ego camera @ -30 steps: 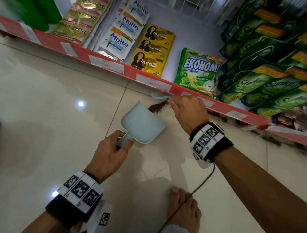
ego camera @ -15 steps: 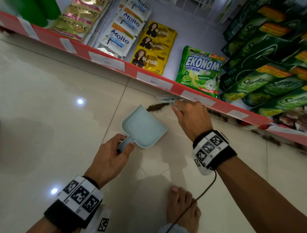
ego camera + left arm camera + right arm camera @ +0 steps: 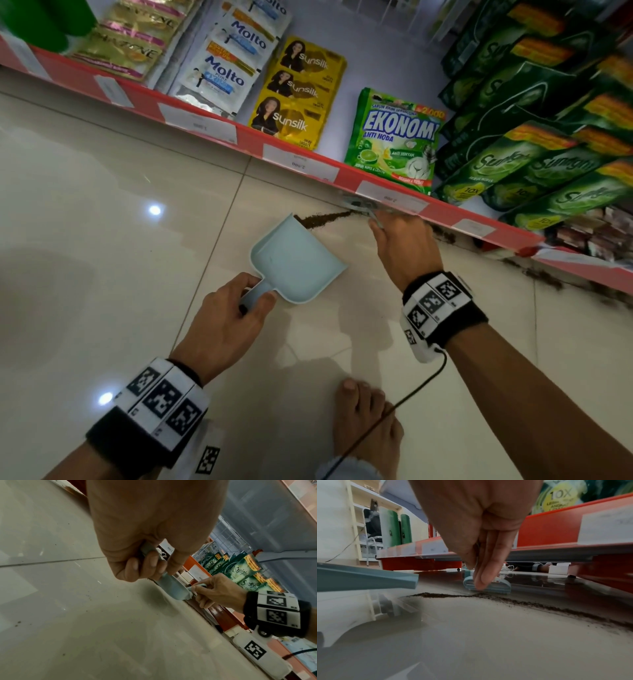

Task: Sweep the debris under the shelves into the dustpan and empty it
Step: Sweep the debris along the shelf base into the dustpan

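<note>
A pale blue dustpan [image 3: 296, 263] sits on the tiled floor with its mouth turned toward the red shelf. My left hand [image 3: 227, 322] grips its short handle [image 3: 257, 294]. A dark line of debris [image 3: 325, 219] runs from the pan's far corner toward the shelf edge; it shows as a long trail of debris [image 3: 513, 600] in the right wrist view. My right hand [image 3: 404, 246] holds a small blue brush [image 3: 486, 585] at the shelf's foot, head down on the floor by the trail. The dustpan's lip [image 3: 368, 578] is lifted just off the floor at the left.
The red bottom shelf [image 3: 301, 154] carries sachets and green detergent pouches [image 3: 394, 137] and overhangs a low gap. More dark debris [image 3: 544, 274] lies along the shelf base to the right. My bare foot [image 3: 366, 425] and a wrist cable [image 3: 411, 397] are close behind the hands.
My right hand with the brush has moved right and farther under the shelf edge, drawing away from the dustpan. The debris pile now stretches into a longer line. The left hand and pan barely moved.
</note>
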`<move>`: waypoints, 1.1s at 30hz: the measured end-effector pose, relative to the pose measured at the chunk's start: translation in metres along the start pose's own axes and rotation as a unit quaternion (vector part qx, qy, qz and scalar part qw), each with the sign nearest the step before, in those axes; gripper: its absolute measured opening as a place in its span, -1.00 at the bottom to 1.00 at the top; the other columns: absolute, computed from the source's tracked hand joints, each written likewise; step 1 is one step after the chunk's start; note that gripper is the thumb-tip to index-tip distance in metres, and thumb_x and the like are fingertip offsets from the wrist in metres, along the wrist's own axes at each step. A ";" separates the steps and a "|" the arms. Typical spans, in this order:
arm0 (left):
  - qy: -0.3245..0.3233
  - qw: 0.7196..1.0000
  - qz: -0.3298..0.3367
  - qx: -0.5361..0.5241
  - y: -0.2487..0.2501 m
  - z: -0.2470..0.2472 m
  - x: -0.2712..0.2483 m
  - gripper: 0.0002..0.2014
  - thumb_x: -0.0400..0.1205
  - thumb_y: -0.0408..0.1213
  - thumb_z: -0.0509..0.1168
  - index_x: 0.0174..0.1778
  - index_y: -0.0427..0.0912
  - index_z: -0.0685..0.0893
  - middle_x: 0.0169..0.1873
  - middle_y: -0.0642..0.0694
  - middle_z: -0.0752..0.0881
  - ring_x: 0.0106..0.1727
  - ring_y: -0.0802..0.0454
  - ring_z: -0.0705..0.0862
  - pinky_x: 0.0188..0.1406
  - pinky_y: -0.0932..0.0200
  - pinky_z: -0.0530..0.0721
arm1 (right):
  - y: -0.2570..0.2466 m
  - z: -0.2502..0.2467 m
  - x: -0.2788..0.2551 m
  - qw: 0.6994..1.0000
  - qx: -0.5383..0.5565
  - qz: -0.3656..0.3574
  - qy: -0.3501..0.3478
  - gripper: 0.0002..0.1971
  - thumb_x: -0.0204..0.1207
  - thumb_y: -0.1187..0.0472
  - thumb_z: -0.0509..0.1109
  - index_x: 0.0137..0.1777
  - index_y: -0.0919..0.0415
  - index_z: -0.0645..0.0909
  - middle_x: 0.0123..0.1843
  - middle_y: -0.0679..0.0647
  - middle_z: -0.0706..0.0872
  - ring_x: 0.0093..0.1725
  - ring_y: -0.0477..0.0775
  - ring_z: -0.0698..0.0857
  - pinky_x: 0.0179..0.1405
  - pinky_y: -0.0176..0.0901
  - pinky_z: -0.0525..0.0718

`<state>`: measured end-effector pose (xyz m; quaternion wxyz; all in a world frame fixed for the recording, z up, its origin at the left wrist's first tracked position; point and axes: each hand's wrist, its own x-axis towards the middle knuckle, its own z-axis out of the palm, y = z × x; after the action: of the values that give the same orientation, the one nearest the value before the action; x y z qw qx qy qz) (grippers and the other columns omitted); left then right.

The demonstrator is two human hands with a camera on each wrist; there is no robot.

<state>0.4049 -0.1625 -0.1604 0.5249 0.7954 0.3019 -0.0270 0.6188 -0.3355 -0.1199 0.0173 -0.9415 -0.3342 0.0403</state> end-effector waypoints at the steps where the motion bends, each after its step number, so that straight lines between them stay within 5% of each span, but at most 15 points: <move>1: -0.001 1.000 0.003 0.007 0.000 0.001 0.000 -0.91 0.67 -0.05 0.32 -0.06 0.06 0.56 -0.42 0.04 0.63 -0.46 0.37 0.60 -0.55 0.48 0.52 | 0.000 0.001 -0.001 1.000 0.010 -0.010 -0.016 -0.69 0.74 0.13 0.19 0.30 0.28 0.62 0.02 0.28 0.80 0.02 0.33 0.76 -0.04 0.05 0.69; 4: -0.008 1.000 0.004 0.011 0.001 0.004 0.000 -0.91 0.68 -0.06 0.32 -0.04 0.05 0.56 -0.41 0.06 0.64 -0.45 0.39 0.61 -0.52 0.50 0.53 | -0.008 0.001 -0.015 0.994 0.068 -0.062 -0.058 -0.72 0.75 0.11 0.16 0.20 0.26 0.62 -0.16 0.24 0.80 -0.14 0.31 0.76 -0.09 0.05 0.69; 7: -0.017 1.000 -0.001 0.004 0.001 0.007 0.000 -0.90 0.68 -0.06 0.32 -0.04 0.03 0.56 -0.40 0.06 0.63 -0.45 0.40 0.61 -0.52 0.51 0.53 | -0.007 -0.008 -0.028 0.994 0.088 -0.070 0.001 -0.72 0.74 0.13 0.21 0.27 0.25 0.65 -0.19 0.21 0.82 -0.21 0.29 0.77 -0.15 0.07 0.72; 10: -0.028 1.000 -0.011 0.008 0.007 0.013 0.001 -0.89 0.69 -0.06 0.32 -0.03 0.00 0.58 -0.39 0.06 0.63 -0.47 0.34 0.61 -0.51 0.54 0.49 | 0.015 -0.020 -0.035 0.995 0.079 -0.017 0.052 -0.72 0.72 0.19 0.24 0.28 0.29 0.66 -0.22 0.24 0.80 -0.24 0.28 0.77 -0.17 0.09 0.73; 16: -0.072 0.997 -0.021 -0.025 0.027 0.032 0.010 -0.87 0.69 -0.09 0.32 -0.11 -0.03 0.59 -0.41 0.10 0.58 -0.42 0.20 0.52 -0.42 0.32 0.42 | 0.070 -0.025 -0.043 0.993 -0.006 0.115 0.020 -0.76 0.69 0.33 0.21 0.25 0.31 0.64 -0.08 0.31 0.81 -0.08 0.39 0.77 -0.07 0.14 0.74; 26: -0.094 0.996 -0.008 -0.006 0.047 0.047 0.016 -0.84 0.68 -0.06 0.33 -0.05 -0.07 0.64 -0.38 0.08 0.64 -0.38 0.17 0.57 -0.40 0.26 0.42 | 0.094 -0.005 -0.061 0.979 -0.002 0.159 0.128 -0.77 0.63 0.24 0.36 0.20 0.27 0.72 -0.17 0.36 0.79 -0.23 0.46 0.74 -0.30 0.07 0.65; 33: -0.094 0.995 -0.017 -0.009 0.043 0.051 0.005 -0.86 0.68 -0.09 0.33 -0.08 -0.07 0.63 -0.38 0.05 0.63 -0.37 0.15 0.56 -0.39 0.26 0.43 | 0.101 0.000 -0.058 0.977 -0.015 0.186 0.103 -0.76 0.61 0.10 0.39 -0.12 0.27 0.74 -0.26 0.32 0.76 -0.29 0.38 0.72 -0.35 -0.10 0.43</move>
<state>0.4448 -0.2154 -0.1502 0.5577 0.7791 0.2654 -0.1075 0.6373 -0.4504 -0.1224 0.0302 -0.9864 -0.1503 -0.0597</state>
